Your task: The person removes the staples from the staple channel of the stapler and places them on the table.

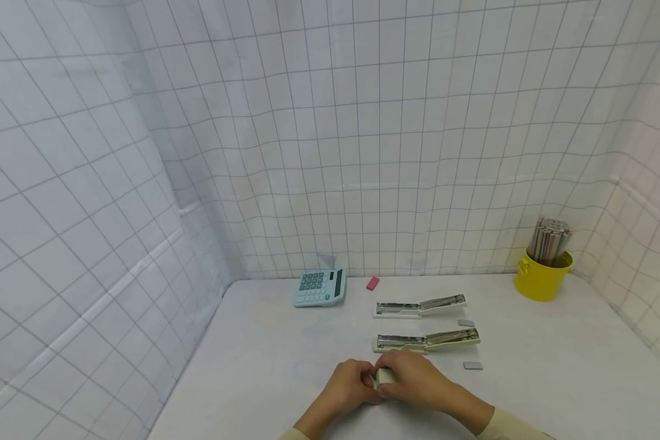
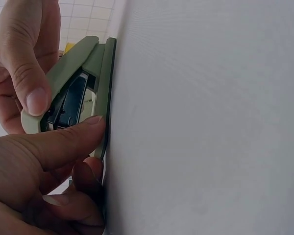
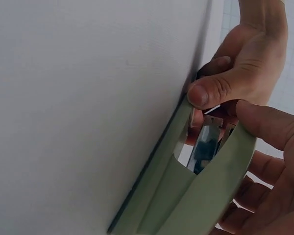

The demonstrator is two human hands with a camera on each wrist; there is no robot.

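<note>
Both hands hold a pale green stapler (image 1: 385, 375) close to the near side of the table. Its base stands on the table in the left wrist view, and its top arm is partly raised, with the dark staple magazine showing between. My left hand (image 1: 351, 386) pinches the base's front end, thumb on top and fingers curled below. With thumb and fingers, my right hand (image 1: 416, 380) grips the top arm (image 3: 220, 181). Just beyond the hands lies another pale green stapler (image 1: 452, 338), spread wide. A white stapler (image 1: 443, 303) lies unfolded behind that one.
Small grey staple strips, one near (image 1: 473, 365) and one farther back (image 1: 465, 322), lie right of the unfolded staplers. At the back are a light blue calculator (image 1: 314, 293), a pink eraser (image 1: 373, 283) and a yellow bucket (image 1: 535, 286) of pencils (image 1: 549, 239). Gridded cloth walls surround the table.
</note>
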